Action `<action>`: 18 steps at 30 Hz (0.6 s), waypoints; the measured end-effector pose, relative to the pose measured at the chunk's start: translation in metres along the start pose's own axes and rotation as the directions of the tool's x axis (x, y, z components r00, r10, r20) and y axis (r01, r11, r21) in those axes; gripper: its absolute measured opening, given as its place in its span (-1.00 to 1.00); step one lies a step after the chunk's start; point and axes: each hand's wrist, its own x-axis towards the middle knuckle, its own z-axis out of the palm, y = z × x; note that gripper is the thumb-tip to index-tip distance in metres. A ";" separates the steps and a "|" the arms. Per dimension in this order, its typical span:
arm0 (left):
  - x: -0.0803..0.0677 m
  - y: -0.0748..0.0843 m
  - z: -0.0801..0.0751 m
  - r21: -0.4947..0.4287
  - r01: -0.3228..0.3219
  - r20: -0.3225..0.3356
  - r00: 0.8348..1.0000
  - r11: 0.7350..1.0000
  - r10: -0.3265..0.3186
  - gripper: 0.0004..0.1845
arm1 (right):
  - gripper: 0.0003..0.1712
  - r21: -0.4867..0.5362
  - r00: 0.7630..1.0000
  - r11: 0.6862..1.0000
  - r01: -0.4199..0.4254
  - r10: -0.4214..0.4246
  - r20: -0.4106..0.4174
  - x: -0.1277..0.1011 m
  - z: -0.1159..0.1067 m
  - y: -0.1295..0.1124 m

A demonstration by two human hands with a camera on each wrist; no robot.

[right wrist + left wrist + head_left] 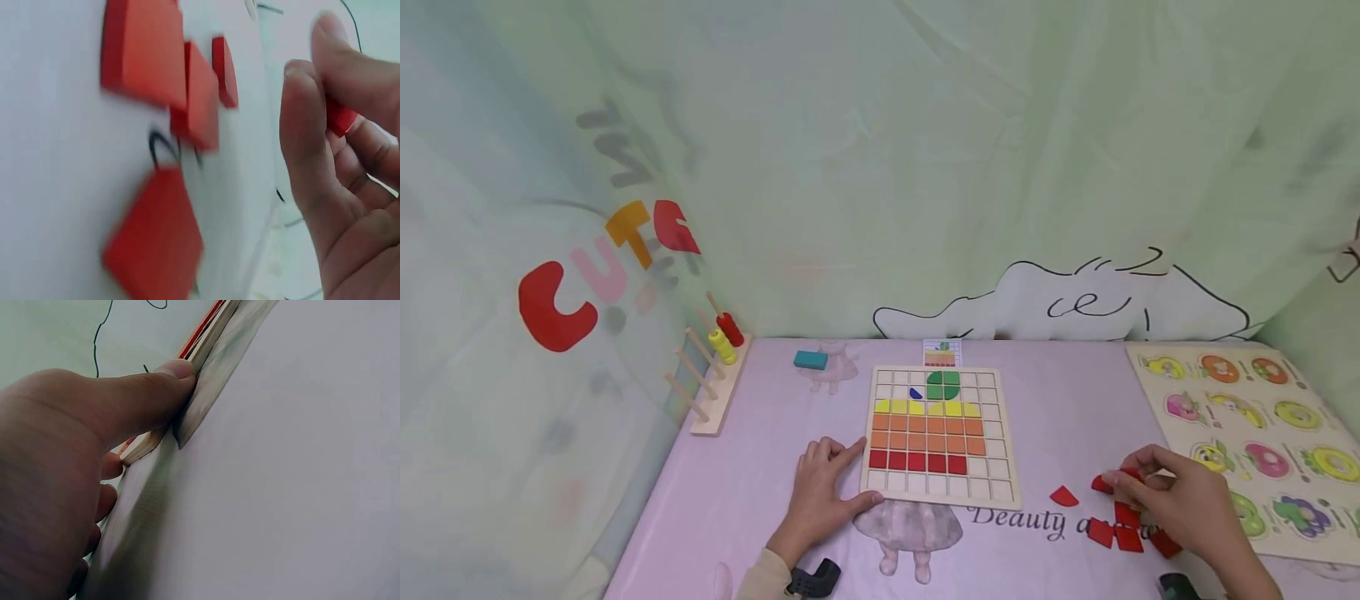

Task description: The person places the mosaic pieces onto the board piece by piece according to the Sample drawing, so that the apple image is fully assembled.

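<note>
A wooden grid board lies mid-table, with rows of yellow, orange and red tiles, a green shape and a blue piece set in it. My left hand rests flat on the cloth at the board's near left corner, thumb against the board's edge. My right hand pinches a red tile between thumb and fingers, above loose red tiles on the cloth. In the right wrist view several red tiles lie to the hand's left.
A fruit peg puzzle lies at the right edge. A wooden peg rack with red and yellow rings stands at the left. A teal block and a small pattern card sit behind the board. A curved red piece lies near the board.
</note>
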 end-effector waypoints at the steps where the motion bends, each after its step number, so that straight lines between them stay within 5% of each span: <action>1: 0.000 0.000 0.000 0.000 0.000 0.000 1.000 1.000 0.000 -0.13 | -0.52 0.030 1.000 1.000 0.002 -0.002 -0.007 0.000 0.003 -0.001; 5: -0.001 -0.001 0.001 -0.002 0.002 0.002 1.000 1.000 -0.002 -0.13 | -0.39 0.124 1.000 0.992 -0.005 0.007 -0.016 0.003 0.013 -0.006; 11: -0.001 -0.001 0.001 -0.005 -0.003 -0.006 1.000 1.000 0.003 -0.14 | -0.41 0.243 0.989 0.964 -0.105 0.127 -0.077 0.009 0.028 -0.013; 18: 0.000 -0.001 0.001 0.004 -0.005 -0.002 1.000 1.000 0.005 -0.14 | -0.15 0.325 0.987 0.932 -0.163 0.159 0.039 0.014 0.037 -0.019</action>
